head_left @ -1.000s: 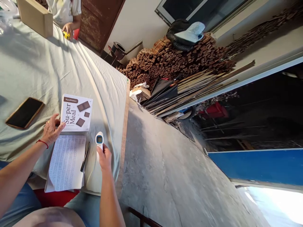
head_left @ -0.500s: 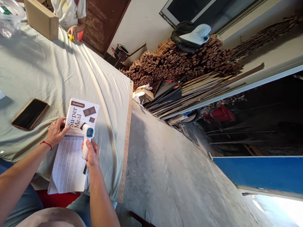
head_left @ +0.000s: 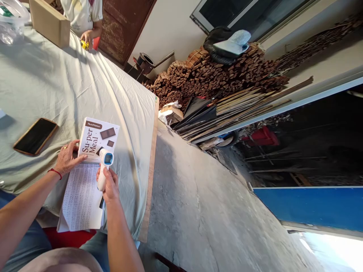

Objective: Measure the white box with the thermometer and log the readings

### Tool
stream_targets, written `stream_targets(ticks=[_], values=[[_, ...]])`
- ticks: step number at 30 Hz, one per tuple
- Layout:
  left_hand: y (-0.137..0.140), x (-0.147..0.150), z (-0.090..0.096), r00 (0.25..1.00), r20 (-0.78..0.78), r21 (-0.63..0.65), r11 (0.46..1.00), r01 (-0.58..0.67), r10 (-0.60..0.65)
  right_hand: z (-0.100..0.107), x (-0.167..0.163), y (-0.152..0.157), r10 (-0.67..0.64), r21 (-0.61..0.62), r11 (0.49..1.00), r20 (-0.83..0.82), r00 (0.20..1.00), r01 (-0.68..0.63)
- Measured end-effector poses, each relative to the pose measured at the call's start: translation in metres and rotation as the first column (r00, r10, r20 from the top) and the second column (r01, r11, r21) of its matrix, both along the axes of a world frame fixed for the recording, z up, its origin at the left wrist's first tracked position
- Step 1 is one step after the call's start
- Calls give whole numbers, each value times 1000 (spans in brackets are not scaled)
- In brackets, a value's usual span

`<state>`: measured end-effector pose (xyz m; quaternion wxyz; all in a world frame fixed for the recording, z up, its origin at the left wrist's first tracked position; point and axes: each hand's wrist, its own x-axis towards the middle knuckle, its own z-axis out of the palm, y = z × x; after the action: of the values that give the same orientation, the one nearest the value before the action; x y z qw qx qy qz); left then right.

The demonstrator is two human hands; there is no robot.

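Observation:
My right hand is wrapped round the handle of a white infrared thermometer, its blue-rimmed screen facing up at me. The thermometer's head overlaps the lower right part of a white "Su-per Meal" box with brown bars printed on it. At the box's lower left corner, my left hand grips it, thumb on the front face and fingers along the left side. Handwritten sheets of paper lie just below the box, reaching past the table edge. A dark pen shows partly beside my right wrist.
A phone lies left of my left hand on the cloth-covered table. Across it stand a cardboard box and a clear plastic container. Another person's hand holds a yellow tape measure. Firewood is stacked by the wall.
My left thumb has shifted slightly on the box. Both hands otherwise keep their places, and the thermometer stays over the box; the view has moved very slightly.

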<state>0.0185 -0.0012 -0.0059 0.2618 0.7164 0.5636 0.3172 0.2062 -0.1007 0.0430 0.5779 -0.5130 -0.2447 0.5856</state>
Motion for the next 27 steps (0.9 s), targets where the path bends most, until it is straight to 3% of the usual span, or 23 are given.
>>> stream_targets(ticks=[9,12,14,15,17,19,22,24,27], values=[[1,4,-2,998,48,39,998,-42,40,3,12,-27,23,-10,1000,53,998,-22],[2,4,-5,999,28,70,997,-33,31,-4,33,-38,-9,-5,1000,225,974,11],[4,5,-7,1000,-8,106,994,-20,21,-15,55,-43,-65,19,998,469,881,64],[4,5,-8,999,-31,127,992,-13,17,-21,67,-45,-82,20,996,610,788,88],[6,6,-10,997,-78,157,988,-7,19,-35,92,-48,-109,16,984,843,527,179],[7,7,-11,993,-109,162,987,-18,37,-49,112,-50,-63,-13,969,952,298,248],[8,8,-11,992,-114,146,988,-44,61,-64,122,-52,-77,52,962,993,85,268],[8,9,-11,992,-103,134,989,-63,77,-70,112,-53,-179,169,966,983,31,194],[9,9,-9,990,-92,120,988,-99,110,-75,83,-49,-189,187,982,974,126,26]])
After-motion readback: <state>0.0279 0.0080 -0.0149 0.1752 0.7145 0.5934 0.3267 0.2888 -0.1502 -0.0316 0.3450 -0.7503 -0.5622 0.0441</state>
